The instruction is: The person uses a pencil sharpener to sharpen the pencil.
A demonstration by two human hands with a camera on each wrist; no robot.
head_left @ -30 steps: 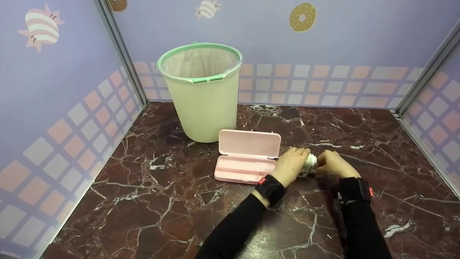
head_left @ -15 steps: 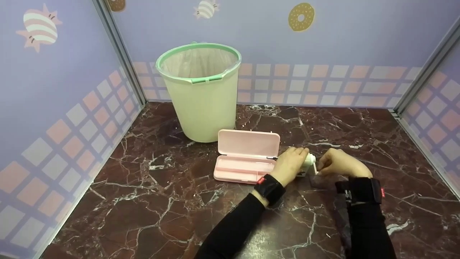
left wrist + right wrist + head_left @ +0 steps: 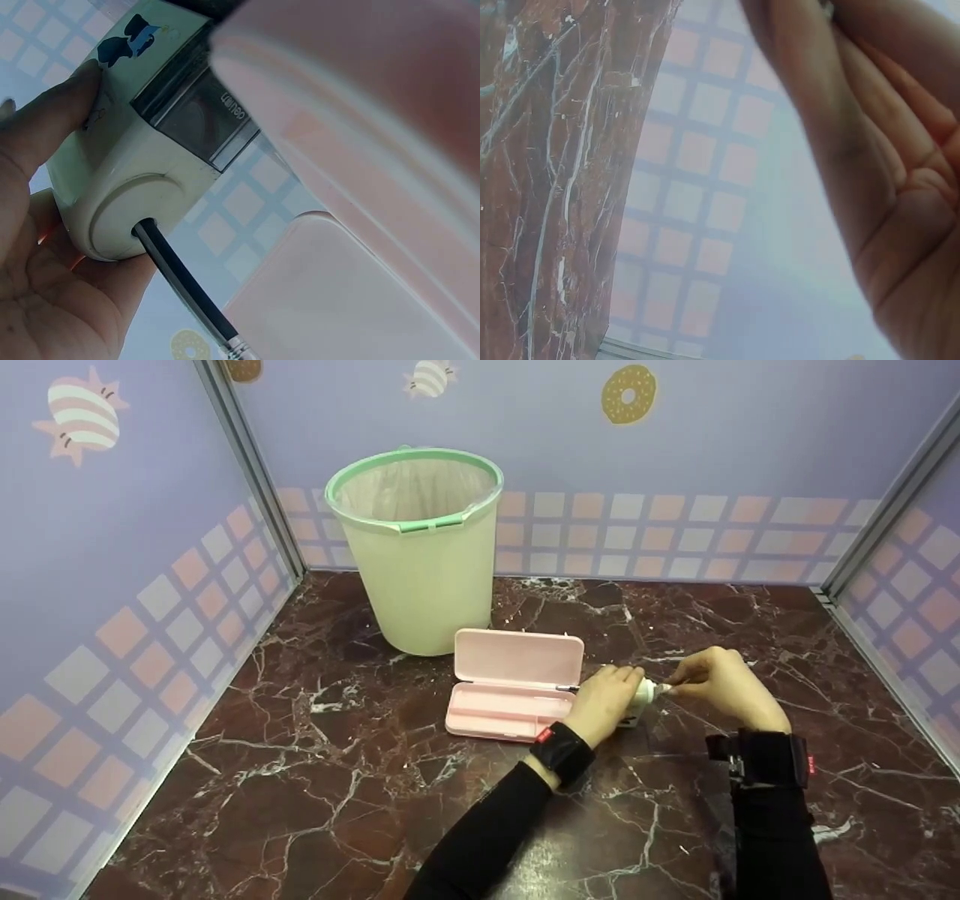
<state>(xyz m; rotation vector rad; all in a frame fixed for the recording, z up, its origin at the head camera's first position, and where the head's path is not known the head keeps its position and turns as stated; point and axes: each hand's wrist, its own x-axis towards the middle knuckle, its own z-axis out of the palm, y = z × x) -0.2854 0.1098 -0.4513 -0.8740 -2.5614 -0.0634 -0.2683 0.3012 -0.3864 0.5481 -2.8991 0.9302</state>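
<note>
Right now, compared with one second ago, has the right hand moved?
Yes. In the head view, the right hand has shifted to the right and slightly up, judged against the pink case.

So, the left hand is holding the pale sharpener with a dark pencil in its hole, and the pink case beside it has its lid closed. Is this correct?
Not quite: the lid of the pink case is open, as the head view shows. The left hand does hold the pale sharpener with a dark pencil in its hole.
</note>
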